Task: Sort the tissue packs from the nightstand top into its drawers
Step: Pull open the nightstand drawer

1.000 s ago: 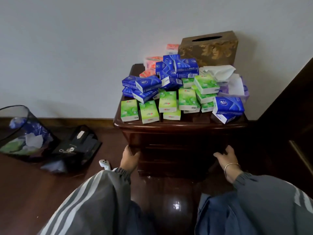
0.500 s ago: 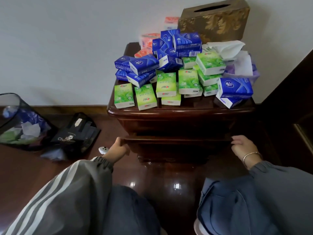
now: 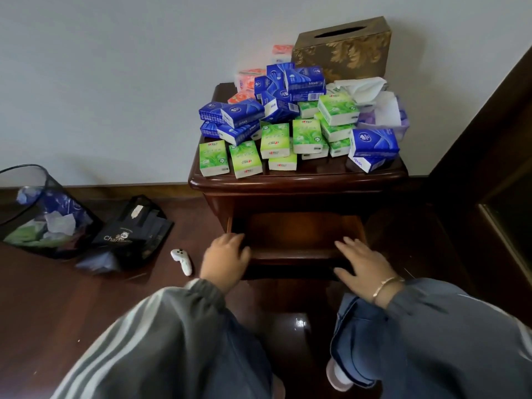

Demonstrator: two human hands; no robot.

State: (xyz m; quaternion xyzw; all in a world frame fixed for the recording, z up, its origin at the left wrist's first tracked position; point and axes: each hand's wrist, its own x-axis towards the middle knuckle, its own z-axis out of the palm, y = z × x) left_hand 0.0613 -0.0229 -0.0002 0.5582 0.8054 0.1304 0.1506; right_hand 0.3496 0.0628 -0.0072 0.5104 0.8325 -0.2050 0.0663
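At the nightstand (image 3: 288, 182) drawer (image 3: 302, 234), slid open for sorting: grips its dark front corner with curled fingers (image 3: 240, 249) of the left hand (image 3: 224, 262), braces the edge with the right hand (image 3: 361, 267), spread flat.
Smooth, glossy wood inside, apparently bare and ready; above, on the polished counter, soft film-wrapped tissue packs (image 3: 275, 139), green, blue and pink bricks, heaped unsorted beside a gilt tissue box (image 3: 342, 47).

Orange packs (image 3: 249, 77) at the back: largely hidden behind the blue packs (image 3: 303, 82). Bin (image 3: 27, 194): cut off by the left edge. Left hand (image 3: 224, 259): blurred, fingers (image 3: 234, 242) curling out of sight over the drawer (image 3: 290, 254) front. Drawer rear: lost in shadow beneath the nightstand top (image 3: 288, 182).
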